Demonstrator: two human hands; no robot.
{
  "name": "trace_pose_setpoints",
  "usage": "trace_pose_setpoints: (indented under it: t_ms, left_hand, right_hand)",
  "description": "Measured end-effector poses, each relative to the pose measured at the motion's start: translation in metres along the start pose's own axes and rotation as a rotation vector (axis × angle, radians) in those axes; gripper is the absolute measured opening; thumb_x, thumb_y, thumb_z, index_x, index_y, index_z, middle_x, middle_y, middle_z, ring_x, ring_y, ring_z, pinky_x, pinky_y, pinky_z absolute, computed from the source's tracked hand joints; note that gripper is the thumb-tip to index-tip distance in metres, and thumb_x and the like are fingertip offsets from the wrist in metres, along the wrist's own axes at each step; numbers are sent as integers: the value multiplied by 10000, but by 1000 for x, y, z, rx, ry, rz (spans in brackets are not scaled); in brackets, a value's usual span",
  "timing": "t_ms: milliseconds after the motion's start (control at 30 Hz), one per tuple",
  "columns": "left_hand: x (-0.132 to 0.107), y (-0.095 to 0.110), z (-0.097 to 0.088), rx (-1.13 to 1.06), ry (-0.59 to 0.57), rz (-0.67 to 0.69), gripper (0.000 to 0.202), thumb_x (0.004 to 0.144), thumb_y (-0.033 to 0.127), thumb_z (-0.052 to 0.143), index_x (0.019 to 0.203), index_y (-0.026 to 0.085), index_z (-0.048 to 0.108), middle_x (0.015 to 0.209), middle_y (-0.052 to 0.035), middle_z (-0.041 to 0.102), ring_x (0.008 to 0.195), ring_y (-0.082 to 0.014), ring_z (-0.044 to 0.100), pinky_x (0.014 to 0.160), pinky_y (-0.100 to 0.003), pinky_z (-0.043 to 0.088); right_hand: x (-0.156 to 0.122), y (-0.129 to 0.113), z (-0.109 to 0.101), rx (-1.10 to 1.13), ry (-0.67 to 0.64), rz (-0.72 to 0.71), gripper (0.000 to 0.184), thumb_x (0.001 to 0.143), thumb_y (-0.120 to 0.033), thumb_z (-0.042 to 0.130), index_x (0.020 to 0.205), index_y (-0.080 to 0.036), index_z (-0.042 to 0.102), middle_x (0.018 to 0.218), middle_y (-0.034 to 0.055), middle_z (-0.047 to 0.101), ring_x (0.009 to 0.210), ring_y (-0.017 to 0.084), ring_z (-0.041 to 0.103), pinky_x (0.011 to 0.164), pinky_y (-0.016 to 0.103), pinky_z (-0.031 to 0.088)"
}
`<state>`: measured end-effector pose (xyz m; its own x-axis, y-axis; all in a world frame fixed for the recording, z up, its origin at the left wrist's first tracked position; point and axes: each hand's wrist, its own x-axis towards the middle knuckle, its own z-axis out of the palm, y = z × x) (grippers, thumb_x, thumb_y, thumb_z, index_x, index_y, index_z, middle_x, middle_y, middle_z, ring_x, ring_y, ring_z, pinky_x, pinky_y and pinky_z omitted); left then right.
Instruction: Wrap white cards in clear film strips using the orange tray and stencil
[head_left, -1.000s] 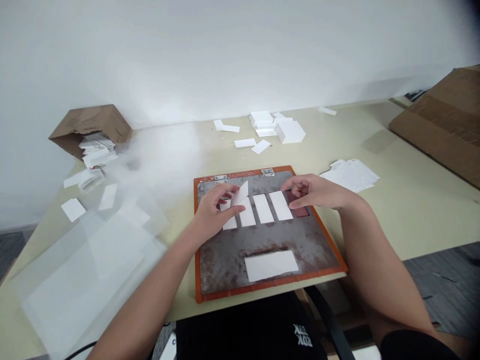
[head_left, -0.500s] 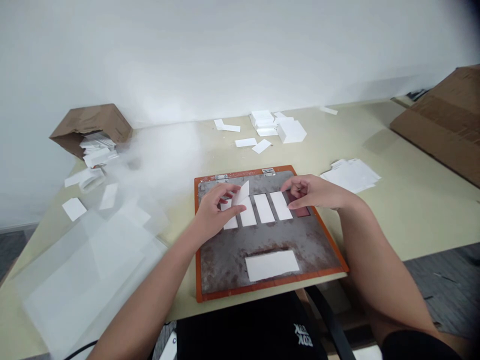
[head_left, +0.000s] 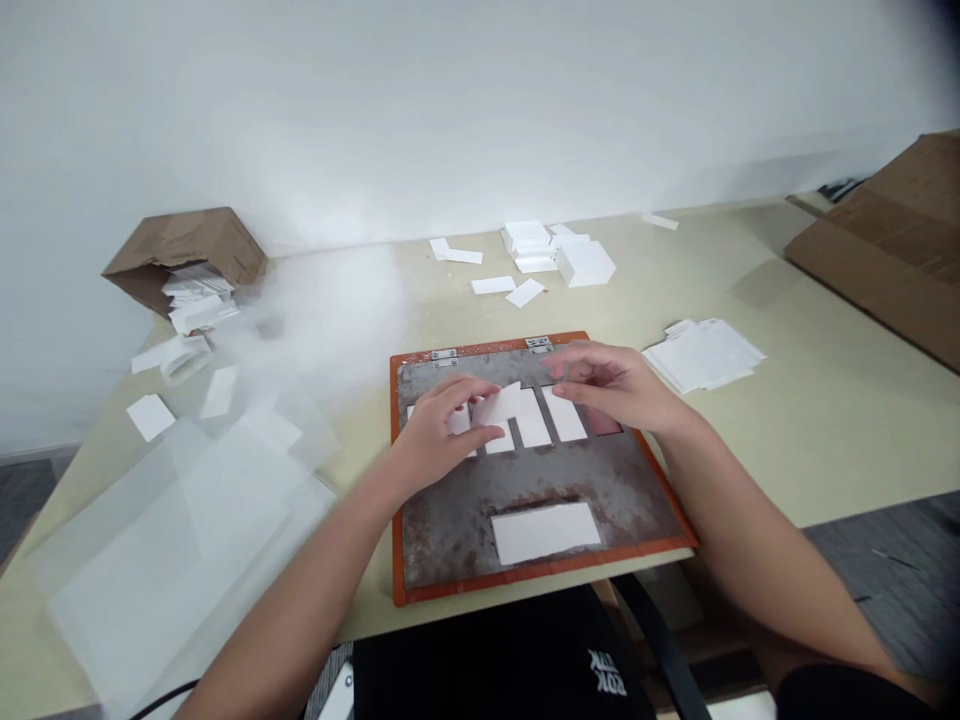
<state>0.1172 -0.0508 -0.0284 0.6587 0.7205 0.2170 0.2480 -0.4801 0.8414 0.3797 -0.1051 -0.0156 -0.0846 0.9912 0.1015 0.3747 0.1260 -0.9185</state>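
A hinged board [head_left: 442, 520], with a grey metal plate in an orange-red frame, lies in front of me. White cards sit in its row of rectangular cutouts, such as this white card [head_left: 565, 413] on the right. The cutout at the far right [head_left: 602, 421] shows a reddish base. A wider white card [head_left: 546, 533] fills the lower cutout. My left hand [head_left: 450, 425] is closed on a loose white card [head_left: 501, 404], tilted above the row; its lower part is hidden by the fingers. Above the right end of the row my right hand [head_left: 611, 385] hovers, thumb and fingers apart, slightly blurred, holding nothing visible.
Stacks of white cards [head_left: 585, 264] and loose slips lie toward the wall. A pile of white sheets [head_left: 705, 355] is at right, near a large cardboard box [head_left: 892, 240]. At left are an open carton [head_left: 236, 240] of cards and translucent sheets [head_left: 172, 560].
My left hand has shifted slightly right with its card, which now leans across toward the neighbouring cutout. My right hand has lifted off the right-hand card and moved slightly left and up.
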Motion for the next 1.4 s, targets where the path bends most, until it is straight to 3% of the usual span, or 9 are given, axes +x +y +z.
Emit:
trace_pose_setpoints:
  t_ms: [100,300,467,600,667,733,867,1000,1400]
  left_hand:
    - [-1,0,4,6,-54,72,339,825,375,744,1125,247,652,1122,-60,670,1040,-214,623,932,-367,506]
    - [-1,1,11,-19,-137,123,329,845,375,729,1140,246,665,1133,-67,688,1046,-214,642,949,-369,495]
    - [-2,1,11,59,-110,76,424,825,422,744,1211,283,640,1205,-78,690,1141,-260,618,1048,-468,413]
    - [-4,-4,10,108,-59,72,343,840,410,726,1152,284,663,1182,-76,693,1133,-254,628,1051,-467,399]
    - [-5,-6,9,158,-58,67,289,858,395,705,1125,291,668,1177,-66,696,1133,-251,629,1056,-475,378]
    - [-5,-7,8,219,-67,69,245,874,374,687,1104,293,670,1171,-58,699,1121,-248,634,1056,-482,358]
    - [-4,-6,8,302,-83,118,188,898,331,656,1079,288,678,1160,-40,704,1079,-232,649,1041,-467,348]
    - [-3,-6,7,347,-93,149,160,903,301,645,1054,273,688,1144,-42,709,1056,-233,659,1039,-462,339]
    - [-3,-5,4,407,-117,165,141,937,301,597,1042,247,674,1154,-49,708,1052,-215,658,1005,-441,344]
  right_hand:
    - [0,-6,8,17,-78,-117,260,807,-431,723,1009,-268,741,974,51,665,644,119,535,531,271,438]
    - [-1,-13,12,48,-200,-280,94,860,-328,695,879,-264,761,893,41,670,737,132,616,610,271,511]
    - [-4,-17,7,70,-92,-125,218,834,-455,696,827,-239,725,855,45,673,637,127,577,529,272,471]
    - [-5,-5,-21,46,84,57,334,756,-546,744,850,-226,719,691,16,629,555,116,494,507,281,420]
    - [-5,6,-40,24,67,170,362,737,-541,764,923,-233,726,643,-8,584,531,100,435,482,267,356]
    - [-3,18,-57,5,21,294,359,709,-534,789,875,-221,730,629,-16,557,527,87,393,479,262,310]
    - [1,36,-73,27,-57,465,399,641,-536,828,818,-193,730,658,-11,553,541,76,386,491,262,285]
    - [4,44,-73,61,-116,503,399,636,-519,832,817,-181,725,605,-39,492,521,63,336,496,263,253]
    - [4,46,-72,94,-152,489,405,642,-510,824,828,-169,711,633,-40,491,523,50,321,501,255,231]
